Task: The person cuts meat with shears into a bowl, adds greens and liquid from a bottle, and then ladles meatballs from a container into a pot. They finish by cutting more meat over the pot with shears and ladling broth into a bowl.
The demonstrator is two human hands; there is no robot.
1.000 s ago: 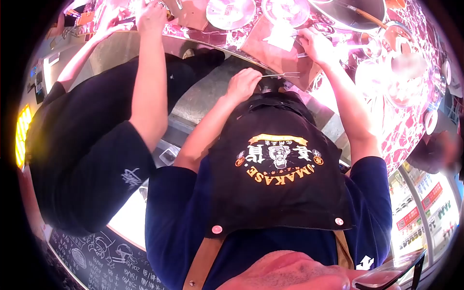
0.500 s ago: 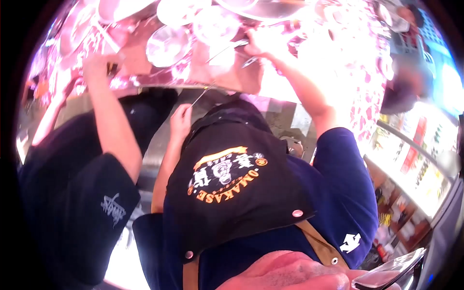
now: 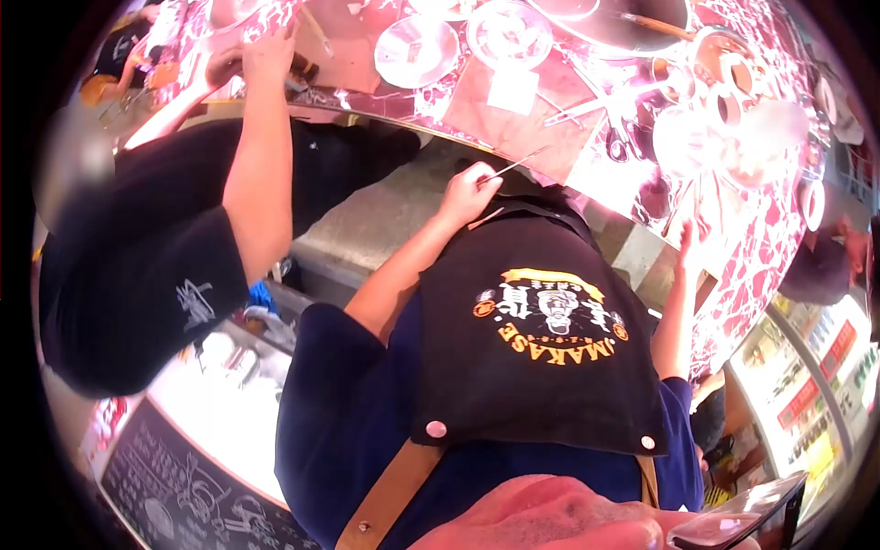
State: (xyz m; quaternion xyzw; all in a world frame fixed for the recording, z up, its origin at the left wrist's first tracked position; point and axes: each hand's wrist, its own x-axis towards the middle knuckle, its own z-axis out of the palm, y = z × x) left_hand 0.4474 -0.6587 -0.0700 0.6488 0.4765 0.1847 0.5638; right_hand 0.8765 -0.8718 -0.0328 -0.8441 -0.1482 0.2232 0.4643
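1. At the counter's [image 3: 775,220] near side, in the head view, the left hand [image 3: 469,191] has its fingers closed round a thin metal tool [image 3: 506,170]. Its tip points right and away, by the near edge of the brown board [image 3: 486,110]; I can't tell whether it touches.
2. Off to the right, the right hand [image 3: 697,240] reaches to the counter with its fingers forward, near some pale, glare-washed stuff. Whether they grip any of it, I can't tell.
3. On the board lies a square of white paper [image 3: 513,90], and a long pronged utensil [image 3: 596,105] reaches across its right side. The scissors [image 3: 622,139] lie just right of the board.
4. Farther off sit two shiny bowls [image 3: 417,50] [image 3: 510,37], then a big pot [image 3: 632,23] to their right.
5. Over on the left, a co-worker's hands [image 3: 269,57] are busy at another board, well apart from the wearer's own.
6. Judging by the pose, it's a moment of keeping the tool ready while the other hand reaches. Any move inward with that tool would call for lifting its tip clear of the board's edge.
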